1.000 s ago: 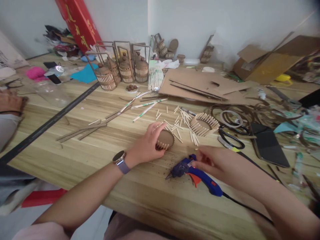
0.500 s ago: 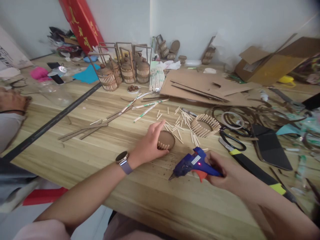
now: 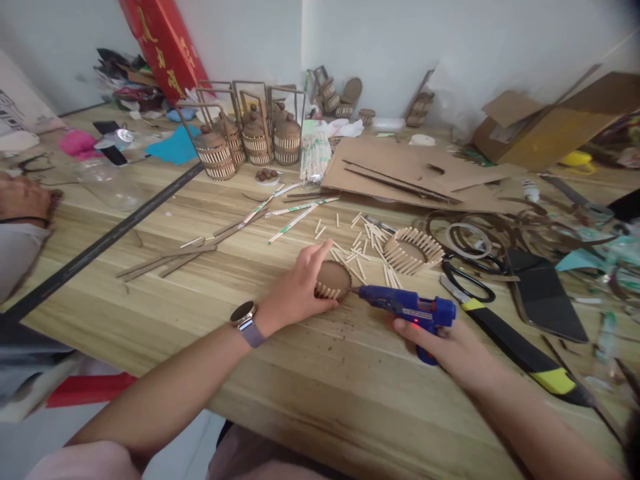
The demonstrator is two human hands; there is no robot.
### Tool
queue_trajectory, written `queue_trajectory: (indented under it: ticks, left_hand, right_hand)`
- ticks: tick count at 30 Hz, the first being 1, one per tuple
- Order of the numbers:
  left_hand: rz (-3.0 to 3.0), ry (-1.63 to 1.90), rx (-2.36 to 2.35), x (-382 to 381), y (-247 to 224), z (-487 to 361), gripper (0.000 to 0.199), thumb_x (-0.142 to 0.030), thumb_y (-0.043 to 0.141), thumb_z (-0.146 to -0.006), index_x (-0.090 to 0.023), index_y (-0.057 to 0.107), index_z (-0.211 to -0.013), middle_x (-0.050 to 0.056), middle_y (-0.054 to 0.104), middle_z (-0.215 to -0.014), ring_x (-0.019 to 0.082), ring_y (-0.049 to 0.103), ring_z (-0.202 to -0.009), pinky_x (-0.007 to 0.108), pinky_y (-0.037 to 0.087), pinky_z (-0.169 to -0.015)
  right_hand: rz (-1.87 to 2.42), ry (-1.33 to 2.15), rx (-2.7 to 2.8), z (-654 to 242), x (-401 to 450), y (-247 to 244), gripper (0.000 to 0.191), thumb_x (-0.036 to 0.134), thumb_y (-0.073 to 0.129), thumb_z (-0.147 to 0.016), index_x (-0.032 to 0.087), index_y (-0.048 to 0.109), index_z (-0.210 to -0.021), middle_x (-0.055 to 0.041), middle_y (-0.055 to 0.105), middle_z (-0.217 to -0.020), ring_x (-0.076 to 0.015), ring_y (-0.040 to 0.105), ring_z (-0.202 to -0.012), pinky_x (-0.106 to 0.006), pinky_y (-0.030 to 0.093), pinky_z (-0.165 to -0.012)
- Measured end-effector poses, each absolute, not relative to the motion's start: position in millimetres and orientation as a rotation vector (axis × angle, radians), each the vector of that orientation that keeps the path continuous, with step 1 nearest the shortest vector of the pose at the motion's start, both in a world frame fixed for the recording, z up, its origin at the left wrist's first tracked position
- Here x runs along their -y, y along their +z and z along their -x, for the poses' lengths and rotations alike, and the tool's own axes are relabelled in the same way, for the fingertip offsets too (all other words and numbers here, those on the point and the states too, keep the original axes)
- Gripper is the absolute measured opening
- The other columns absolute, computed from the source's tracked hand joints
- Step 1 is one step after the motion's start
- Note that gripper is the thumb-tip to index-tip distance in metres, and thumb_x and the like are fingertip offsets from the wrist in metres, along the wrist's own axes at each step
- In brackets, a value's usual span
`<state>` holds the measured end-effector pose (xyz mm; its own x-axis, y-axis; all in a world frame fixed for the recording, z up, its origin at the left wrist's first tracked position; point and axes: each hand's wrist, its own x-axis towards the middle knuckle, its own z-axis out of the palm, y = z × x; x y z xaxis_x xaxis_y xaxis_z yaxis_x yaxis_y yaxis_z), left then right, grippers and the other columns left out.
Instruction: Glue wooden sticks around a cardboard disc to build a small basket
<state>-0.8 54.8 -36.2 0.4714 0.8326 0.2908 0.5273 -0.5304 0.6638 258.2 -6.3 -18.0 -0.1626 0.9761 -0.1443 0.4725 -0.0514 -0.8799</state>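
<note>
With thumb and fingers around its left side, my left hand [image 3: 303, 283] grips a round brown cardboard base [image 3: 336, 275] lying on the table. A short row of wooden sticks [image 3: 327, 291] stands along the base's near left edge. A blue hot glue gun [image 3: 407, 303] with a red light is in my right hand [image 3: 437, 347]. Its nozzle points left, at the right rim of the base; whether it touches is too small to tell. Cut wooden sticks [image 3: 361, 250] lie scattered just behind. Farther right sits a ring-shaped piece lined with sticks [image 3: 413, 251].
Scissors [image 3: 470, 280], a black-and-yellow cutter [image 3: 520, 347] and a dark phone [image 3: 545, 293] lie on the right. Finished lantern-like baskets [image 3: 257, 140] stand at the back, beside a cardboard sheet [image 3: 400, 167]. Another person's hand [image 3: 25, 200] rests at the far left.
My right hand has turned the glue gun and brought its nozzle up from below to the right rim of the base. My left hand stays in place.
</note>
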Motion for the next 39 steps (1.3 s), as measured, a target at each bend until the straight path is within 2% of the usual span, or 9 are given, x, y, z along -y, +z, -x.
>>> queue_trajectory:
  ticks: [4,9,15,23,29,34,39]
  left_hand:
    - [-2.224,0.818,-1.14,-55,-37,1,0.117,-0.019,0.083,-0.068,-0.035,0.002,-0.151,0.014,0.028,-0.149,0.035,0.035,-0.139,0.054,0.037,-0.111]
    - [-2.212,0.808,-1.142,-54,-36,1,0.117,-0.018,0.082,-0.069,-0.034,0.002,-0.152,0.014,0.029,-0.148,0.035,0.035,-0.139,0.053,0.037,-0.112]
    - [-2.208,0.818,-1.126,-55,-35,1,0.115,-0.018,0.081,-0.07,-0.037,0.001,-0.151,0.013,0.029,-0.148,0.034,0.035,-0.138,0.053,0.039,-0.11]
    - [-2.207,0.815,-1.123,-54,-36,2,0.116,-0.019,0.081,-0.071,-0.036,0.0,-0.152,0.014,0.03,-0.147,0.034,0.038,-0.135,0.052,0.041,-0.108]
    - [-2.21,0.824,-1.118,-54,-36,2,0.116,-0.017,0.081,-0.071,-0.036,0.001,-0.152,0.014,0.032,-0.146,0.033,0.039,-0.134,0.051,0.041,-0.108]
    - [-2.209,0.813,-1.112,-54,-35,2,0.116,-0.019,0.081,-0.071,-0.036,0.0,-0.152,0.014,0.033,-0.145,0.034,0.038,-0.136,0.052,0.04,-0.109]
    - [-2.212,0.811,-1.118,-55,-34,1,0.116,-0.018,0.081,-0.07,-0.036,0.0,-0.152,0.014,0.033,-0.145,0.034,0.038,-0.136,0.053,0.038,-0.11]
  right_hand:
    - [1.513,0.958,1.898,-251,10,-15,0.027,0.047,0.06,-0.081,0.023,0.069,-0.088,-0.0036,0.073,-0.077,-0.0222,0.067,-0.068,-0.031,0.054,-0.058]
    - [1.524,0.868,2.031,-248,12,-12,0.026,0.043,0.054,-0.083,0.021,0.068,-0.084,-0.0044,0.074,-0.074,-0.0229,0.068,-0.065,-0.032,0.055,-0.058]
    - [1.476,0.835,2.073,-244,13,-12,0.025,0.041,0.054,-0.086,0.022,0.067,-0.096,-0.0052,0.076,-0.085,-0.0234,0.071,-0.073,-0.032,0.057,-0.064]
    - [1.493,0.745,2.135,-244,13,-14,0.023,0.041,0.052,-0.087,0.022,0.065,-0.089,-0.0041,0.075,-0.079,-0.0214,0.069,-0.067,-0.029,0.054,-0.058]
    - [1.474,0.752,2.137,-245,12,-19,0.023,0.04,0.053,-0.088,0.022,0.065,-0.093,-0.0048,0.075,-0.084,-0.0217,0.07,-0.071,-0.03,0.054,-0.062]
    - [1.477,0.777,2.152,-245,12,-20,0.022,0.04,0.051,-0.088,0.022,0.063,-0.083,-0.0055,0.072,-0.078,-0.022,0.069,-0.071,-0.03,0.053,-0.06]
    - [1.492,0.798,2.144,-245,12,-20,0.022,0.039,0.05,-0.089,0.022,0.061,-0.082,-0.006,0.072,-0.08,-0.0213,0.069,-0.07,-0.029,0.053,-0.06]
